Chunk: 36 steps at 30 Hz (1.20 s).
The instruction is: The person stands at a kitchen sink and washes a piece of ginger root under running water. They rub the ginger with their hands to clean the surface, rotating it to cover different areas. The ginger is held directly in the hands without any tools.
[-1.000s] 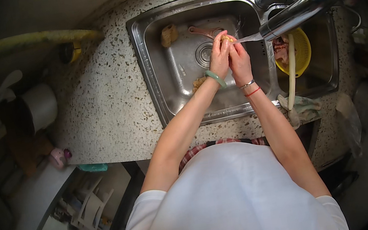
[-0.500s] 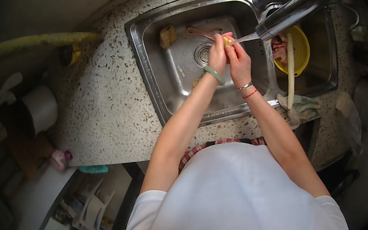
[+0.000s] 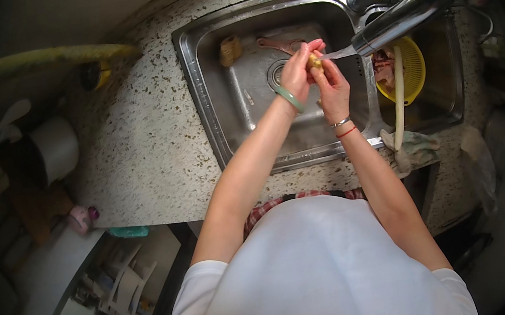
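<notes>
Over the left basin of a steel sink [image 3: 221, 129], both hands meet around a small knobbly yellow piece of ginger [image 3: 315, 61]. My left hand [image 3: 298, 73], with a green bangle at its wrist, closes on the piece from the left. On the right, my right hand [image 3: 333, 87] pinches its lower part with the fingertips. Water from the chrome faucet [image 3: 400, 24] runs onto the ginger. A pinkish-handled peeler [image 3: 277, 44] lies on the basin floor beyond my hands, its near end partly hidden. Farther left sits a tan scrubbing sponge [image 3: 230, 50].
In the right basin stands a yellow colander [image 3: 413, 74] with raw meat [image 3: 384, 67], and a long pale stalk [image 3: 399, 99] leans across it. A damp cloth [image 3: 417, 142] hangs over the front edge. A white pot [image 3: 56, 149] stands at the left on the speckled counter [image 3: 129, 138].
My hands have shifted slightly, with the right lower and its fingers more apart from the left. More of the ginger shows between them.
</notes>
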Motion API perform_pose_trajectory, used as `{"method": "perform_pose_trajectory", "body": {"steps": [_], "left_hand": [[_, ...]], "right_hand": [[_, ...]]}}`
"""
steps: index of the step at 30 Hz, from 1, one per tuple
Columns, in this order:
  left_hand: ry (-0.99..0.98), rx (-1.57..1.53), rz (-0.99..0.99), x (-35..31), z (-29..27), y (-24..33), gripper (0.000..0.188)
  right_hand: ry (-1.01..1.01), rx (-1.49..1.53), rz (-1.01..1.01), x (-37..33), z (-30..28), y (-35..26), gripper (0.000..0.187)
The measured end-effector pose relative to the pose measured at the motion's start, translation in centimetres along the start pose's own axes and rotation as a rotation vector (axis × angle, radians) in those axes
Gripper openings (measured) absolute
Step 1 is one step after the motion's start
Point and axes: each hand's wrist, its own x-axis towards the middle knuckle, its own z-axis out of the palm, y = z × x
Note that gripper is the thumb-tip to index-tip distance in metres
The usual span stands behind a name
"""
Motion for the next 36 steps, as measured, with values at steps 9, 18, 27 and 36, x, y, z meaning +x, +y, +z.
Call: {"method": "perform_pose_trajectory", "body": {"steps": [9, 18, 27, 36], "left_hand": [[0.071, 0.378, 0.169, -0.8, -1.4, -1.6, 0.036], [0.13, 0.777, 0.493, -1.4, -2.2, -1.2, 0.042], [0.151, 1.088, 0.714, -1.7, -3.2, -0.3, 0.037], [0.261, 1.122, 0.663, -3.5, -1.1, 2.0, 0.014]], "right_hand": [[-0.258, -0.212, -0.064, 1.6, -2.1, -0.7, 0.026], [-0.2, -0.386, -0.026, 2.2, -0.8, -2.8, 0.022], [-0.242, -0.252, -0.004, 2.0, -0.2, -3.0, 0.025], [-0.354, -0.368, -0.164, 2.1, -0.2, -3.2, 0.03]]}}
